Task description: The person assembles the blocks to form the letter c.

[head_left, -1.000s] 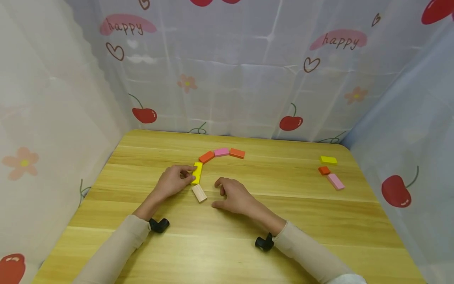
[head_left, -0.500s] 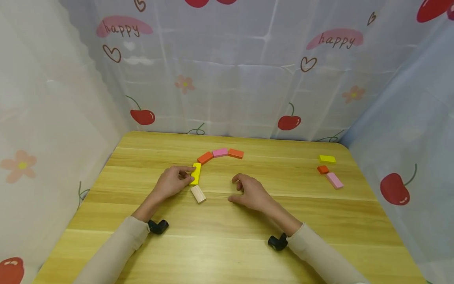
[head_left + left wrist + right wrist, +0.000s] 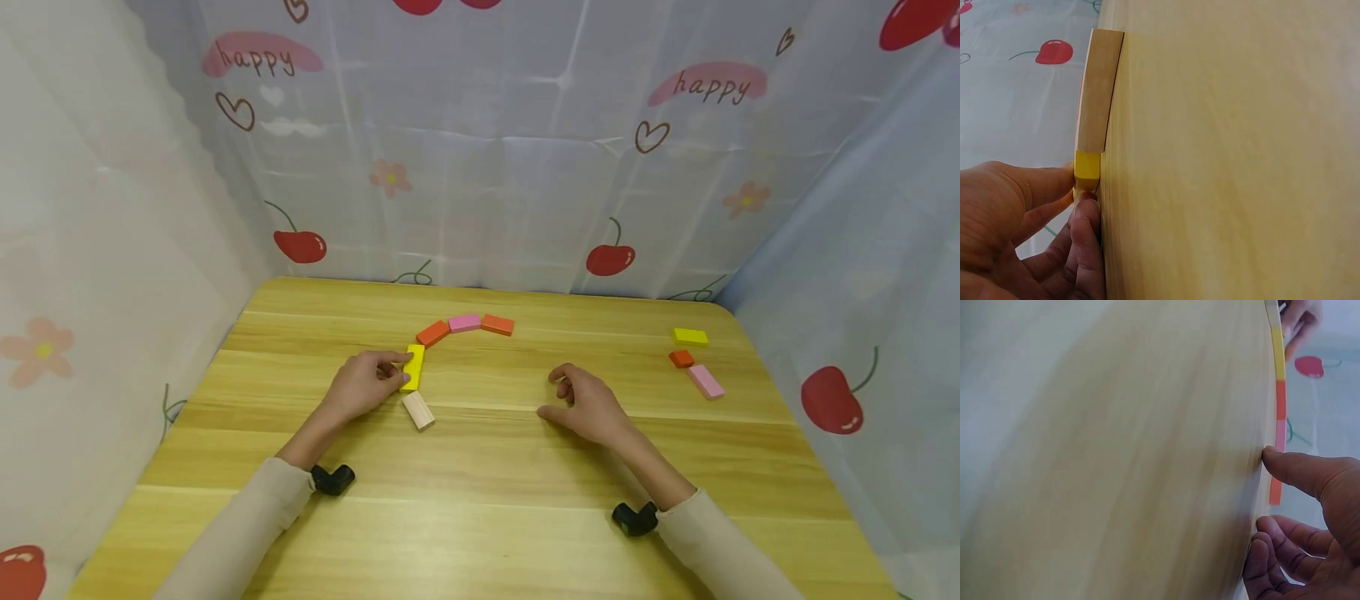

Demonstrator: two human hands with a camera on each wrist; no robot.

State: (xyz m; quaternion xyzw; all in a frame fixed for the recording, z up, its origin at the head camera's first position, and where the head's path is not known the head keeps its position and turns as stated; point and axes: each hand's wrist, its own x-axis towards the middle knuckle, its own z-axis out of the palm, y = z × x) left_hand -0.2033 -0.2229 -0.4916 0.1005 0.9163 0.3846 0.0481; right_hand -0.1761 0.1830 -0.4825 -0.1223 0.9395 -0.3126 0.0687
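Note:
In the head view my left hand (image 3: 365, 385) holds a yellow block (image 3: 413, 367) flat on the table, thumb and index finger on its left side. The left wrist view shows the yellow end (image 3: 1087, 165) right beside the fingertips. A plain wooden block (image 3: 418, 411) lies just below it, at an angle. From its upper end, a red-orange block (image 3: 432, 334), a pink block (image 3: 465, 323) and an orange block (image 3: 498, 325) curve rightward. My right hand (image 3: 592, 408) is over the table right of the curve, thumb and bent fingers apart, nothing between them.
On the right of the wooden table (image 3: 480, 533) lie another yellow block (image 3: 690, 337), a small red-orange block (image 3: 682, 359) and a pink block (image 3: 706, 382). A printed curtain (image 3: 480, 200) hangs behind the table's back edge and along both sides.
My right hand has moved rightward, away from the wooden block, with nothing in it. The left hand stays at the yellow block, and the blocks keep their arrangement.

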